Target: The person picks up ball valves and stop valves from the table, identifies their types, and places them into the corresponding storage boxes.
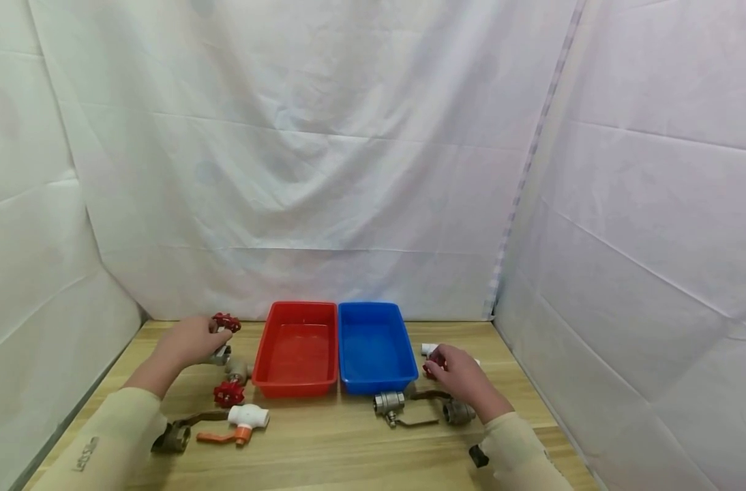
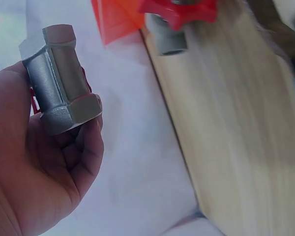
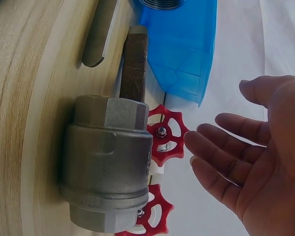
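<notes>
My left hand (image 1: 187, 341) grips a metal gate valve (image 2: 64, 81) by its far side, its hexagonal-ended body turned toward the left wrist camera. The valve's red handwheel (image 1: 227, 322) shows past the fingers in the head view and is mostly hidden in the wrist view. At the right, my right hand (image 3: 250, 152) has its fingers spread and loosely bent, with nothing in them. Its fingertips are close to a red handwheel (image 3: 168, 135) on a white valve (image 1: 429, 349). A second red handwheel (image 3: 152, 211) sits partly behind a metal ball valve (image 3: 108, 162).
A red bin (image 1: 295, 392) and a blue bin (image 1: 379, 387) stand side by side. Left of them lie a red-wheeled valve (image 1: 229, 393), a white valve with orange lever (image 1: 248, 416) and a brass lever valve (image 1: 173, 436). A steel lever valve (image 1: 389, 404) lies before the blue bin.
</notes>
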Tool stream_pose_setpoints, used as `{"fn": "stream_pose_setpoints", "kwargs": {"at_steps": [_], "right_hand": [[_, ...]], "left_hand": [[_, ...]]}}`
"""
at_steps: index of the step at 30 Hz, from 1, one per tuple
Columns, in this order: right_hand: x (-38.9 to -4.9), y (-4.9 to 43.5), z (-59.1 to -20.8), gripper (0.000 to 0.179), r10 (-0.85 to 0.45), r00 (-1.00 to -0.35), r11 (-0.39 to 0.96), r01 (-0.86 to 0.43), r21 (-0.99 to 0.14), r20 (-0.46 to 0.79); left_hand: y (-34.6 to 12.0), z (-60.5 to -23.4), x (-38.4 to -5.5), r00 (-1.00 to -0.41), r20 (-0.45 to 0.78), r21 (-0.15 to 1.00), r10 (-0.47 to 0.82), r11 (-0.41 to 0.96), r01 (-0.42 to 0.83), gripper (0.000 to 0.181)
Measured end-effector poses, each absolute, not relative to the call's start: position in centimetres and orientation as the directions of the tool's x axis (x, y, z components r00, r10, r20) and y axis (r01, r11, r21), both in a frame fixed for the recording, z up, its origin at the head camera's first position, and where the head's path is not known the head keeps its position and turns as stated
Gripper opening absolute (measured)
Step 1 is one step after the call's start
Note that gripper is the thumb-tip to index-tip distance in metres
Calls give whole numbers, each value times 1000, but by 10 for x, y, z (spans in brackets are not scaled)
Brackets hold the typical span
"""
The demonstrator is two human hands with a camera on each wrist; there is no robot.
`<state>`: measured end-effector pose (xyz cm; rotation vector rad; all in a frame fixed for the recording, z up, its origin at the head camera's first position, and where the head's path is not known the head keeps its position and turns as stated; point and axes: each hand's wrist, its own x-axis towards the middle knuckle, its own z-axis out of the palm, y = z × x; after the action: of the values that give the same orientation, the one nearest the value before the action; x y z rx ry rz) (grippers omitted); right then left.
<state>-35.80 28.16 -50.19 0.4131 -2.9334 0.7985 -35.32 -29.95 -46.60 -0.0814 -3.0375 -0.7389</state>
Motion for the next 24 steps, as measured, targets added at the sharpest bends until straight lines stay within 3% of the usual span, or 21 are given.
{"fn": "stream_pose_setpoints", "kwargs": {"at_steps": [9,24], "right_hand": [[-358,286,-500,9,-227,-967,832,-254,-494,115],[-358,284,-499,8,-228,-965,834,-261,-487,126]], "left_hand": [[-283,-443,-358,-998,-38,473,55,880,30,42],[-260,-414,-369,-995,1,462,104,882,93,41]]}}
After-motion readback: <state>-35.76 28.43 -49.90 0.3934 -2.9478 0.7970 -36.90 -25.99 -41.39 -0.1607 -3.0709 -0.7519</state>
